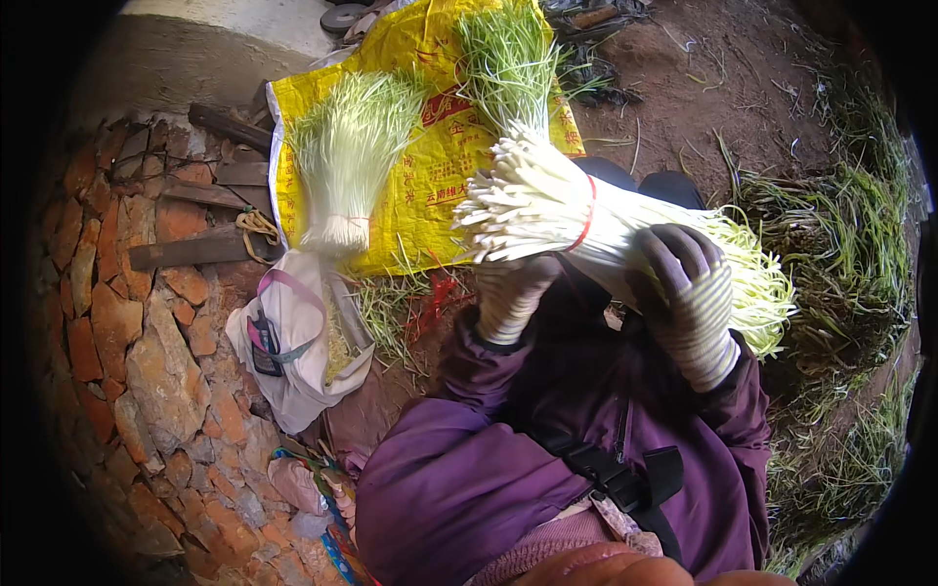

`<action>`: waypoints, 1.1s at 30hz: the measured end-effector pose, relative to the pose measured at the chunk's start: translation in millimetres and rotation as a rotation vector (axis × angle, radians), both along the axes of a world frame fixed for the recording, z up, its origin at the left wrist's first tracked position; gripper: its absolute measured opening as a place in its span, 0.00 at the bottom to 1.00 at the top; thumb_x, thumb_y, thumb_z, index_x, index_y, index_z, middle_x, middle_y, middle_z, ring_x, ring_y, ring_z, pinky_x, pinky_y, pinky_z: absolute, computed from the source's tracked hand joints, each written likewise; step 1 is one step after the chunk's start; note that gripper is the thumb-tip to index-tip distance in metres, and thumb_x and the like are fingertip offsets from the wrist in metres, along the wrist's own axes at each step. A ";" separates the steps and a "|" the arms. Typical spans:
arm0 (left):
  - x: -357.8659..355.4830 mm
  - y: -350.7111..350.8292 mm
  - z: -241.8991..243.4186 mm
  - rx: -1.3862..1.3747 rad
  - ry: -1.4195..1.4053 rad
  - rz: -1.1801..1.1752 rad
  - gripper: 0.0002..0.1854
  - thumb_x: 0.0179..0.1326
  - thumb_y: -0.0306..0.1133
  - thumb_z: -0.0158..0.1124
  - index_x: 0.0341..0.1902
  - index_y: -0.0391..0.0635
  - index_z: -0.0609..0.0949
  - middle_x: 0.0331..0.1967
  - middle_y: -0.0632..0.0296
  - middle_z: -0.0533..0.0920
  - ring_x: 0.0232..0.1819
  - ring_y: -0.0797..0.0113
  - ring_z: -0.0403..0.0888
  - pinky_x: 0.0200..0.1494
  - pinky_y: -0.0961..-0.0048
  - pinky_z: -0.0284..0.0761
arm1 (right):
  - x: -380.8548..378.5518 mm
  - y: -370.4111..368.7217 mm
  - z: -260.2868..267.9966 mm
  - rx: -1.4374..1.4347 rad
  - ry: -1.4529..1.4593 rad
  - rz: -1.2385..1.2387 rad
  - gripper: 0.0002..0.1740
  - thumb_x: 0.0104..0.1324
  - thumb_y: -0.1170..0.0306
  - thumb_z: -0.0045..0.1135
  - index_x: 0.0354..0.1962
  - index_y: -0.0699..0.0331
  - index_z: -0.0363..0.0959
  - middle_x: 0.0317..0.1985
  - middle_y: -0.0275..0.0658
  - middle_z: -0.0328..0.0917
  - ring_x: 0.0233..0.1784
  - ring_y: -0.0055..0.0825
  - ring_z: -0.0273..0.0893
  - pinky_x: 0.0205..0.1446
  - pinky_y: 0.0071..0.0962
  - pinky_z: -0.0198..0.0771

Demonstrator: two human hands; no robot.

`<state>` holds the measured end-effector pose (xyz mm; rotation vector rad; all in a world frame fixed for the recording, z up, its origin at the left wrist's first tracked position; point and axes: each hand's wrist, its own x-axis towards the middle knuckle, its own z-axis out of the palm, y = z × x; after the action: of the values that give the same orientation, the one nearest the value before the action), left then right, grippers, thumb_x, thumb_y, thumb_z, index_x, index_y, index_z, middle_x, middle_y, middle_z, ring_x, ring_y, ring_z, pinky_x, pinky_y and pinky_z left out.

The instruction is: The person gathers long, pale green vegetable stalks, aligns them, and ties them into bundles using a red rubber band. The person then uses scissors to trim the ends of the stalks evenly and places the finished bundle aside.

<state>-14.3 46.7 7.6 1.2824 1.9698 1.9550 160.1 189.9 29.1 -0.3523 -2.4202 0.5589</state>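
Observation:
A thick bundle of pale garlic-chive-like stalks (546, 194) lies across my two gloved hands above my lap. A red tie (588, 212) circles it near the white cut ends, which point left; the yellow-green tips point right. My left hand (513, 289) is beneath the cut end, its fingers partly hidden by the stalks. My right hand (681, 293) curves over the leafy half from the near side. Both gloves are striped, with dark coated fingers. In front, another tied bundle (344, 168) and a greener bunch (513, 66) rest on a yellow printed sack (440, 183).
Left of me is a white bag (293, 366) with a black handheld device (265, 344) on it. Wooden boards (198, 253) and broken bricks (139, 329) lie beyond. Red ties (436, 300) and loose trimmings (388, 308) cover the ground. Heaped green stalks (843, 271) are at right.

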 end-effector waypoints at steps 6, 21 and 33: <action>-37.7 10.1 12.1 0.280 0.188 0.010 0.53 0.65 0.61 0.68 0.80 0.39 0.56 0.77 0.48 0.63 0.77 0.53 0.63 0.76 0.57 0.63 | -3.9 -3.5 21.9 0.058 -0.024 0.015 0.25 0.55 0.67 0.72 0.51 0.62 0.79 0.47 0.43 0.81 0.50 0.48 0.80 0.52 0.47 0.76; -36.6 14.0 29.8 0.174 0.268 0.008 0.29 0.74 0.45 0.61 0.67 0.33 0.73 0.64 0.41 0.74 0.64 0.47 0.75 0.66 0.54 0.73 | -69.5 -3.0 39.0 -0.199 0.278 0.205 0.15 0.54 0.76 0.73 0.39 0.59 0.79 0.34 0.39 0.80 0.35 0.44 0.80 0.38 0.40 0.74; -32.9 20.6 25.8 0.163 0.248 0.070 0.28 0.71 0.40 0.65 0.66 0.31 0.74 0.63 0.42 0.75 0.63 0.48 0.75 0.66 0.55 0.72 | -46.2 -2.7 47.5 -1.375 0.174 0.386 0.03 0.70 0.77 0.64 0.36 0.65 0.78 0.32 0.30 0.80 0.30 0.13 0.74 0.35 0.18 0.71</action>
<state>-47.2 67.3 33.4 1.5868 2.0208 2.1186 113.8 187.2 76.6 -0.3310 -1.5639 2.2597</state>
